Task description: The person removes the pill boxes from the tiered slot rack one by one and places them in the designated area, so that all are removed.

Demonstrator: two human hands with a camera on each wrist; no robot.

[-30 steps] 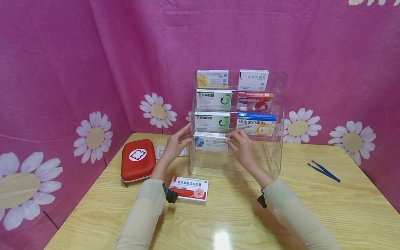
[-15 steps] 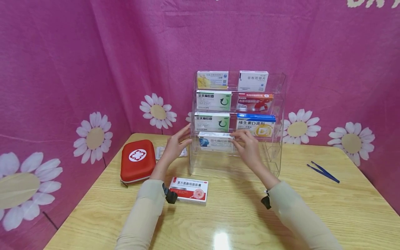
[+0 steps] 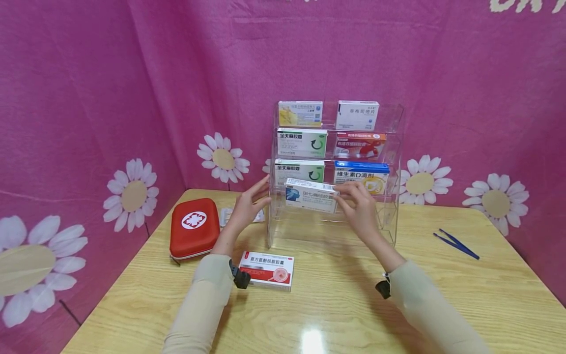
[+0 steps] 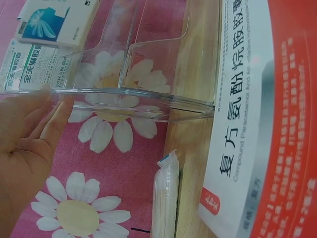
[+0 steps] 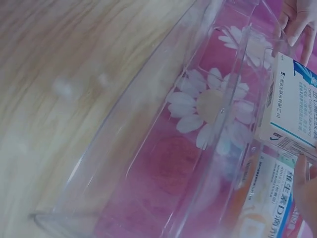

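A magenta cloth (image 3: 309, 49) printed with daisies hangs behind and beside the wooden table (image 3: 336, 309). By the middle of the table's far edge stands a clear tiered rack (image 3: 305, 233). Near the table's far left corner lies a red zipped case (image 3: 194, 228) with a white emblem.

The left hand (image 3: 247, 204) has its fingers extended and touches the rack's left wall. The right hand (image 3: 358, 206) pinches the right end of a white box with a blue head design (image 3: 311, 196) between thumb and fingers. That box is in front of the rack's lower left part, tilted with its right end lower; whether it touches the rack I cannot tell.

A red-and-white box (image 3: 267, 270) lies flat on the table, just before the rack's near left corner. On the upper three tiers the boxes stand in pairs: a yellow-and-white box (image 3: 300, 114) and a white box (image 3: 357, 116) on top, then a green-and-white box (image 3: 302, 142) beside a red box (image 3: 360, 146), then another green-and-white box (image 3: 292, 172) beside a blue-topped box (image 3: 360, 173). Blue tweezers (image 3: 462, 249) lie toward the table's right edge; a small clear packet (image 3: 227, 215) lies between case and rack.
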